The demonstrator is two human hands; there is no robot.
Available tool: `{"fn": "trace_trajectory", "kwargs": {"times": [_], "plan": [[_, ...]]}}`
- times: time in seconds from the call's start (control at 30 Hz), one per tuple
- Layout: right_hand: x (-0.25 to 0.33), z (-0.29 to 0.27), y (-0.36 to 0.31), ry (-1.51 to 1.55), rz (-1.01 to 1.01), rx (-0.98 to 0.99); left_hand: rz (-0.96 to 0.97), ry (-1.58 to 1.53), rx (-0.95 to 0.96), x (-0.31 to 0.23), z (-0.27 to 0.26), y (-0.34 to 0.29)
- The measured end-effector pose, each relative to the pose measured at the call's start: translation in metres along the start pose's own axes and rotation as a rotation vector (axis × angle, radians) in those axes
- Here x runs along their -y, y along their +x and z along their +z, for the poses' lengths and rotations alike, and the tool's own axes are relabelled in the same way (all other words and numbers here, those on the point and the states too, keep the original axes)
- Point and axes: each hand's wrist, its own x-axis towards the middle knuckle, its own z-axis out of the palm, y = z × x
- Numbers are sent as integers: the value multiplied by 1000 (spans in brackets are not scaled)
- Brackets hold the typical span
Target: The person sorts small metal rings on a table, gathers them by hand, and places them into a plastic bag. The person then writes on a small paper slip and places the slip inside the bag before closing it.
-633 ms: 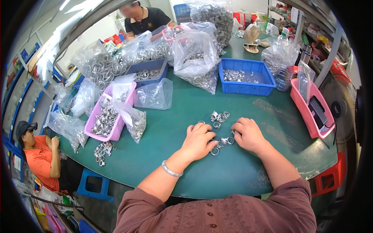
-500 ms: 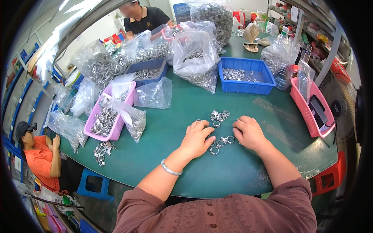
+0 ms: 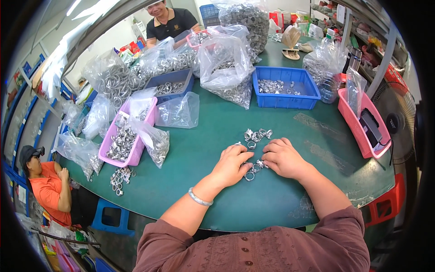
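Observation:
Two small groups of silver metal rings lie in front of me: a far group [image 3: 257, 135] just beyond my fingertips and a near group [image 3: 252, 173] between my hands. My left hand [image 3: 230, 166] rests on the table beside them, its fingers loosely bent and apart, its thumb at the near group. A bit of metal shows at its far fingertips. Across from it, my right hand [image 3: 286, 159] has its fingers together, thumb and fingertips closed over a ring at the right of the near group. That ring is mostly covered.
A blue tray [image 3: 288, 101] holds metal pieces; a pink basket [image 3: 106, 152] is full of rings, with loose rings [image 3: 118, 180] beside it. Clear bags of rings [image 3: 229, 86] crowd the far side. Another pink basket [image 3: 365, 119] stands right. Two people sit around the green table [image 3: 181, 199].
My right hand has moved left onto the near rings, covering one of them. My left hand has shifted only slightly. The person at the left has brought their hands together.

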Motion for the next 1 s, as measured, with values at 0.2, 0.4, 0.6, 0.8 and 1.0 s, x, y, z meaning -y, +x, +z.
{"fn": "trace_trajectory", "kwargs": {"times": [0.2, 0.4, 0.6, 0.8, 1.0], "plan": [[-2, 2, 1, 13, 6, -50, -9, -3, 37, 1, -3, 0], [-3, 1, 2, 11, 86, -16, -2, -3, 19, 3, -1, 2], [13, -5, 7, 58, -119, -43, -21, 38, -24, 4, -1, 0], [6, -1, 1, 92, -24, 62, 47, 6, 32, -13, -9, 1], [6, -2, 4, 86, -35, -11, 70, 30, 110, -6, -8, 0]]}}
